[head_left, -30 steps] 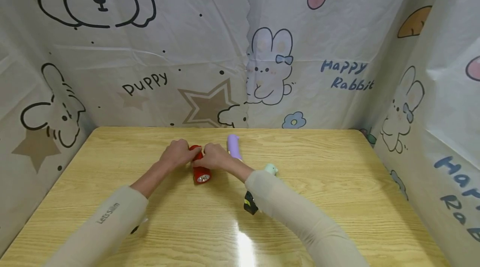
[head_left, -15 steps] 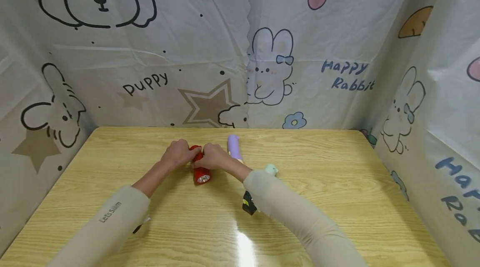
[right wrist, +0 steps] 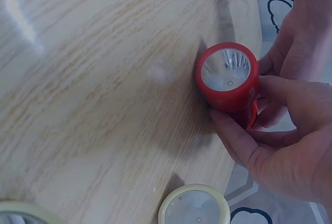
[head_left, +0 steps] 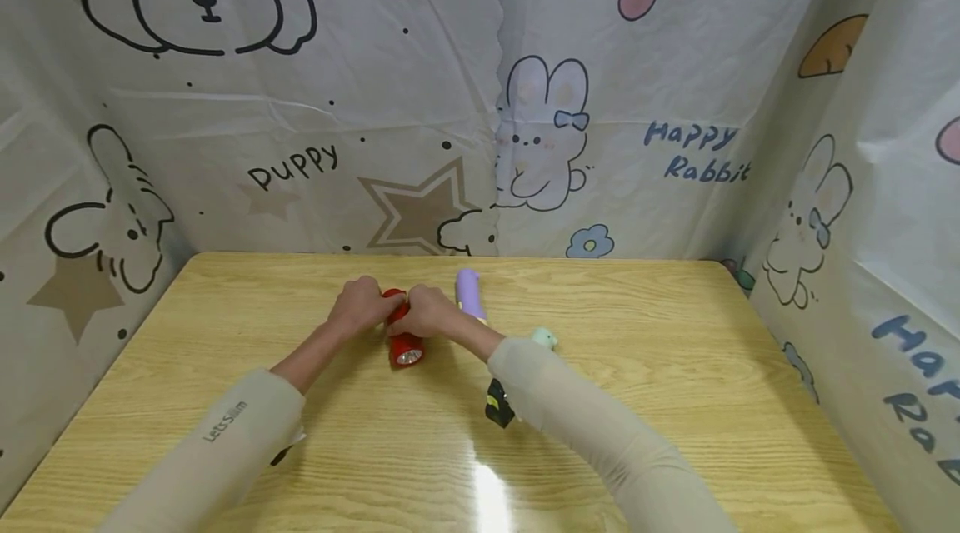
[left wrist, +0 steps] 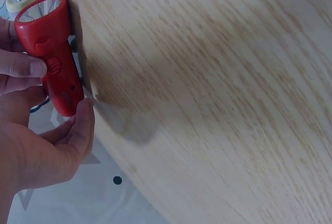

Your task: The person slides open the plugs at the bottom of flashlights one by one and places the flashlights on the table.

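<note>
A red flashlight [head_left: 407, 348] is held by both hands above the far left-middle of the table, its lens end facing the near side. My left hand [head_left: 358, 306] pinches its tail end; in the left wrist view the left fingertips [left wrist: 84, 111] touch that end. My right hand [head_left: 429, 312] grips the body behind the head. The right thumb [left wrist: 37, 69] lies by the round button in the left wrist view. In the right wrist view the lens of the flashlight [right wrist: 226, 71] shows, with the right hand [right wrist: 295, 141] around its neck. The hands partly hide the body in the head view.
A purple flashlight [head_left: 469, 293] lies just right of the hands. Partly behind the right sleeve are a mint-green item [head_left: 544, 338] and a black one with yellow-green marks [head_left: 498, 404]. A black-and-white item [head_left: 283, 455] peeks out by the left sleeve. Printed cloth walls border the wooden table [head_left: 637, 300].
</note>
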Action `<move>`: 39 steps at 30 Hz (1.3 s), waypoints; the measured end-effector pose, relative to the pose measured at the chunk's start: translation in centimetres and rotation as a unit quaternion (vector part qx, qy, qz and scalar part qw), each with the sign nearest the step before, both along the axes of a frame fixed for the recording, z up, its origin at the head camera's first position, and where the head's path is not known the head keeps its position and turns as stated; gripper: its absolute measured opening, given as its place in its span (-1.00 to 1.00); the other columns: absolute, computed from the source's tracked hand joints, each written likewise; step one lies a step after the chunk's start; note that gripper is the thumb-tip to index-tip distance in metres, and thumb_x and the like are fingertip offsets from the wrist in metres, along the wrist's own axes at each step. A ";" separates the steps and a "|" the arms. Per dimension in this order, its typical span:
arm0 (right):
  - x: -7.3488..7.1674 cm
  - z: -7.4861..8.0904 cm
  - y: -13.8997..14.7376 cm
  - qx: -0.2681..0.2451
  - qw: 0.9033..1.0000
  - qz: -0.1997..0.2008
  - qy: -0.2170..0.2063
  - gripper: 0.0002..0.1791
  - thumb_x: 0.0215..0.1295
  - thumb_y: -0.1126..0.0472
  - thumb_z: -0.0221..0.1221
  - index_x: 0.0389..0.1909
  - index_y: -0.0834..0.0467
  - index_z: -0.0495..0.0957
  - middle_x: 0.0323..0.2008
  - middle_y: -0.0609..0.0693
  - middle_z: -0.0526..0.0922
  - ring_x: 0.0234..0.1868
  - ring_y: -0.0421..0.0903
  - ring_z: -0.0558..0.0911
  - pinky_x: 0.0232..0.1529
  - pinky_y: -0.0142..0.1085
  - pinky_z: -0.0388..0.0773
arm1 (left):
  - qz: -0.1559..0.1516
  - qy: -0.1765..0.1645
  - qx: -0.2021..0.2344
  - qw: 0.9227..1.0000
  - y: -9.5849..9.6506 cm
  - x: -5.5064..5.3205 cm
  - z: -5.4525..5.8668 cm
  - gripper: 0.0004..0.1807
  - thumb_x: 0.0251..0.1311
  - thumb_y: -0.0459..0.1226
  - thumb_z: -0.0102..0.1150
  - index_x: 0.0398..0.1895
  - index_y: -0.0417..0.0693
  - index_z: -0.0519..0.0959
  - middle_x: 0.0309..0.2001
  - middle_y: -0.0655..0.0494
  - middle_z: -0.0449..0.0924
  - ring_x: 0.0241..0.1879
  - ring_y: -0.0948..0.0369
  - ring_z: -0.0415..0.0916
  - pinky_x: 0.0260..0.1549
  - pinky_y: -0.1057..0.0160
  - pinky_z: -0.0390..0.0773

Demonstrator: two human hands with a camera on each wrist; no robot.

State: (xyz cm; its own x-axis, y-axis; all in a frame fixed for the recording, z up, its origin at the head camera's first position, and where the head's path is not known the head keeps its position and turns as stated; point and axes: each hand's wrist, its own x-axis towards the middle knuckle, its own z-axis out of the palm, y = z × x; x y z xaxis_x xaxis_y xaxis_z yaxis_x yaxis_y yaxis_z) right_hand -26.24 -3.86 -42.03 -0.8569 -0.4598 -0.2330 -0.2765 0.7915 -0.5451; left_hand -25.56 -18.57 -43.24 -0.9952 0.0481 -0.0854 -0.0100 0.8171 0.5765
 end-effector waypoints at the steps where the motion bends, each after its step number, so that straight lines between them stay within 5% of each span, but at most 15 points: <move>1: 0.0 0.1 0.0 -0.002 1.000 0.000 -0.003 -0.63 0.20 0.03 0.41 -0.56 0.12 0.47 -0.64 -0.10 0.45 -0.60 -0.21 0.42 -0.59 -0.45 0.32 | 0.003 0.002 0.002 1.000 0.1 0.0 0.1 -0.49 0.28 -0.12 0.15 -0.79 -0.01 0.23 -0.77 0.20 0.13 -0.75 0.30 0.11 -0.77 0.40 0.11; 25: 0.0 2.1 0.1 0.007 1.000 -0.021 0.010 -0.71 0.21 0.09 0.41 -0.43 0.17 0.54 -0.54 -0.05 0.52 -0.54 -0.17 0.48 -0.56 -0.43 0.38 | 0.033 0.039 0.066 0.997 0.5 0.2 1.5 -0.37 0.23 -0.08 0.28 -0.90 0.03 0.19 -0.81 0.26 0.03 -0.75 0.33 0.01 -0.72 0.40 0.08; 39: 0.4 3.1 0.6 -0.018 0.999 -0.034 0.018 -0.73 0.20 0.12 0.42 -0.41 0.18 0.54 -0.55 -0.03 0.57 -0.56 -0.18 0.52 -0.58 -0.42 0.45 | 0.072 0.008 0.099 0.993 0.2 -0.3 2.3 -0.42 0.19 -0.02 0.31 -0.91 -0.03 0.38 -0.79 0.24 0.13 -0.69 0.29 0.08 -0.66 0.33 0.08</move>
